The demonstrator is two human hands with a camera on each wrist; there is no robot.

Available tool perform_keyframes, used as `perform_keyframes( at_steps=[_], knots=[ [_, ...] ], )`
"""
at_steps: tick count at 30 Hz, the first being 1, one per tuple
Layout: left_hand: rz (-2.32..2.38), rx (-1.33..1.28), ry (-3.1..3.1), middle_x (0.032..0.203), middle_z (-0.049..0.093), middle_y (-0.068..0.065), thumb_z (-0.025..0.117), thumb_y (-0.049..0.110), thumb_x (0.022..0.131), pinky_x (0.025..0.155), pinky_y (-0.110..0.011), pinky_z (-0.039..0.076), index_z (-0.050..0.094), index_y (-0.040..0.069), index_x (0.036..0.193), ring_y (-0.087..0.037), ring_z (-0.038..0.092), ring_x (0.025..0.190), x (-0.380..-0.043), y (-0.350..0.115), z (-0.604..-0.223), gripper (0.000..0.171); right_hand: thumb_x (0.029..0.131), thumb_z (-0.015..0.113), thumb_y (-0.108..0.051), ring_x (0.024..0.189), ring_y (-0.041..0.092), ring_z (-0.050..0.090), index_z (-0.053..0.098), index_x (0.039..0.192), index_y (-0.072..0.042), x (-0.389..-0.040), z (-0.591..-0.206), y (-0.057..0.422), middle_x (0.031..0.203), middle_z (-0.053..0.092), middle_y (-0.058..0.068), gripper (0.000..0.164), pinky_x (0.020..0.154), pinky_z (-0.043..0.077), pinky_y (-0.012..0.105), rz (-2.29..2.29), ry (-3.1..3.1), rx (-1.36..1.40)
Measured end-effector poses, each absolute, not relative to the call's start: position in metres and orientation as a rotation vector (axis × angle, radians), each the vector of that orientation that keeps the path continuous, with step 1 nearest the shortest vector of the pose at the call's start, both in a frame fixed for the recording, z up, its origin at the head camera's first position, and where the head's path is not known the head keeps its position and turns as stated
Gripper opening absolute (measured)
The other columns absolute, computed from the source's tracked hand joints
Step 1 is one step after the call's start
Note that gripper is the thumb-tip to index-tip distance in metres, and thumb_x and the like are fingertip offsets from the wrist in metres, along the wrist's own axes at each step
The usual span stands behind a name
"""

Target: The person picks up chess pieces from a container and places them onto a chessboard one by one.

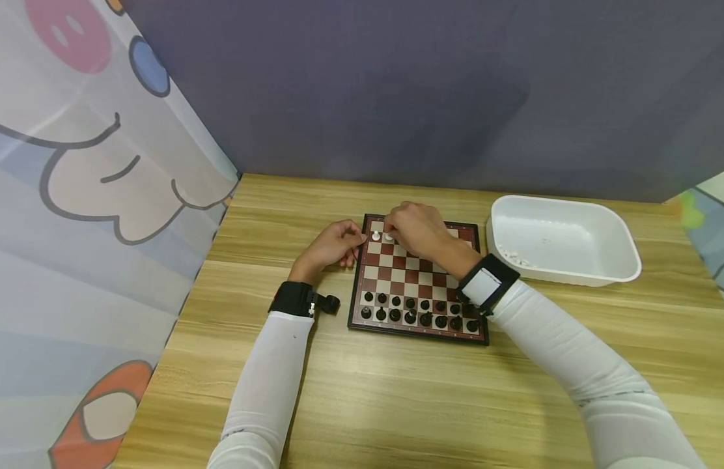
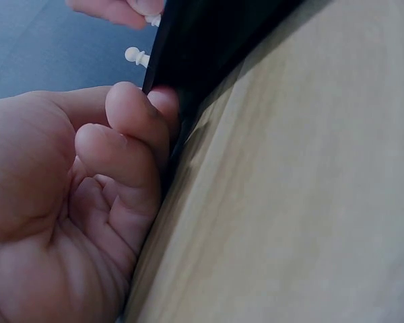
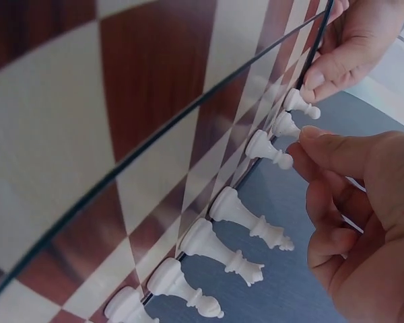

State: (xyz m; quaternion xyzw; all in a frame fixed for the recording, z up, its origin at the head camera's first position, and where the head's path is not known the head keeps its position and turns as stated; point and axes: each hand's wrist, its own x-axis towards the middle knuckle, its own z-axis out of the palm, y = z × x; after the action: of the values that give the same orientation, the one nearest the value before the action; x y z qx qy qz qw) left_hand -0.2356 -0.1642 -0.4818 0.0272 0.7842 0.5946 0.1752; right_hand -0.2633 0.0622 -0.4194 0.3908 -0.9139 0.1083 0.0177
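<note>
A magnetic-looking chessboard (image 1: 391, 274) with red-brown and cream squares lies on the wooden table. My left hand (image 1: 333, 244) is at its far left edge, thumb and curled fingers holding the dark rim (image 2: 192, 57). Over the far left squares, my right hand (image 1: 419, 229) pinches a small white pawn (image 3: 285, 124) between thumb and forefinger, its base at the board. Beside it stands another white pawn (image 1: 376, 236), close to the left thumb. More white pieces, including a king (image 3: 250, 217) and a queen (image 3: 219, 247), stand in the far row, mostly hidden by the right hand in the head view.
Two rows of black chess pieces (image 1: 410, 317) stand along the board's near side, partly under the right wrist. Right of the board is a white plastic tub (image 1: 622, 251) with several small white pieces (image 1: 514, 258) in its left corner. A grey wall rises behind the table.
</note>
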Motion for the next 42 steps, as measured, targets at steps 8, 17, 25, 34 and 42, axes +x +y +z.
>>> perform_keyframes(
  at_steps=[8, 17, 25, 34, 42],
  knots=[
    [1.683, 0.066, 2.210, 0.069, 0.059, -0.005, 0.058, 0.019, 0.105, 0.042, -0.022, 0.044, 0.057, 0.004, 0.110, -0.012, 0.054, 0.047, -0.234, -0.162, -0.482, 0.016, 0.098, 0.070, -0.013, 0.096, 0.022, 0.069, 0.079, 0.098, -0.015, -0.264, -0.423, 0.062, 0.101, 0.078, 0.000, 0.010, 0.071, 0.062, 0.040, 0.337, -2.843, 1.217],
    [1.685, 0.076, 2.213, 0.068, 0.059, -0.005, 0.058, 0.018, 0.105, 0.042, -0.021, 0.044, 0.056, 0.002, 0.110, -0.012, 0.054, 0.047, -0.233, -0.161, -0.479, 0.016, 0.098, 0.067, -0.010, 0.092, 0.022, 0.070, 0.078, 0.095, -0.014, -0.265, -0.423, 0.062, 0.098, 0.077, 0.002, 0.012, 0.070, 0.061, 0.038, 0.369, -2.850, 1.232],
    [1.669, 0.078, 2.226, 0.069, 0.059, -0.005, 0.058, 0.019, 0.106, 0.042, -0.022, 0.044, 0.056, 0.003, 0.110, -0.012, 0.054, 0.047, -0.234, -0.162, -0.480, 0.017, 0.099, 0.067, -0.011, 0.088, 0.022, 0.069, 0.077, 0.093, -0.014, -0.265, -0.421, 0.062, 0.096, 0.076, 0.001, 0.012, 0.065, 0.058, 0.037, 0.377, -2.850, 1.252],
    [1.679, 0.083, 2.213, 0.069, 0.059, -0.005, 0.058, 0.019, 0.105, 0.042, -0.022, 0.044, 0.057, 0.004, 0.110, -0.012, 0.054, 0.047, -0.233, -0.161, -0.483, 0.016, 0.099, 0.069, -0.016, 0.097, 0.023, 0.068, 0.076, 0.111, -0.019, -0.260, -0.414, 0.073, 0.105, 0.072, 0.001, 0.014, 0.073, 0.060, 0.040, 0.430, -2.845, 1.240],
    [1.669, 0.084, 2.226, 0.069, 0.059, -0.005, 0.058, 0.019, 0.105, 0.042, -0.021, 0.044, 0.057, 0.003, 0.111, -0.012, 0.054, 0.047, -0.233, -0.163, -0.482, 0.016, 0.099, 0.066, -0.012, 0.087, 0.022, 0.070, 0.077, 0.108, -0.014, -0.255, -0.399, 0.093, 0.104, 0.074, 0.003, 0.014, 0.066, 0.057, 0.038, 0.541, -2.720, 1.192]
  ],
)
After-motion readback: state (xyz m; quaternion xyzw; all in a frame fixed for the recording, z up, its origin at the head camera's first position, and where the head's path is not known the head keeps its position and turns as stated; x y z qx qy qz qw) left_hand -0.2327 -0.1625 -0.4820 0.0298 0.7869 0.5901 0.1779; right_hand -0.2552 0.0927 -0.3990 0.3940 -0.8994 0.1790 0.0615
